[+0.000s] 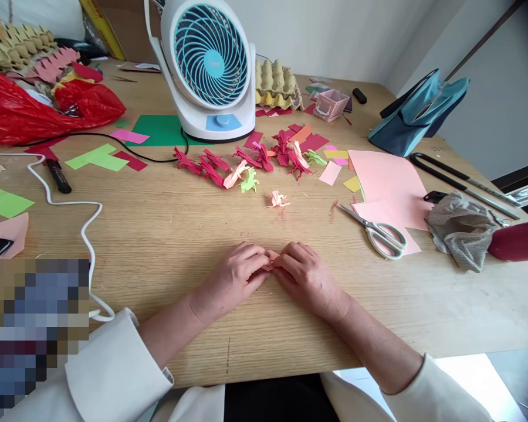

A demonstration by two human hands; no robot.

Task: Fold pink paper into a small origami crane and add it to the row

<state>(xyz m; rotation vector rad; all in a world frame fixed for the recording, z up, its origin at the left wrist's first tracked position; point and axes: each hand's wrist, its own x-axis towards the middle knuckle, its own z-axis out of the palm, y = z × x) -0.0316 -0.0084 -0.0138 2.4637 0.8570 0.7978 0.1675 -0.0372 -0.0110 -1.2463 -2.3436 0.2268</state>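
Observation:
A small folded piece of pink paper is pinched between my two hands, low over the wooden table. My left hand has its fingertips closed on the paper's left side. From the other side, my right hand grips it with thumb and fingers, covering most of it. Just beyond the hands lies a small pale pink folded paper figure. Farther back is a loose row of red folded paper figures, with a light green one at its front.
White-handled scissors rest on pink paper sheets at right. A white fan stands at the back. A white cable, a black marker and a red plastic bag occupy the left. A blue bag sits back right.

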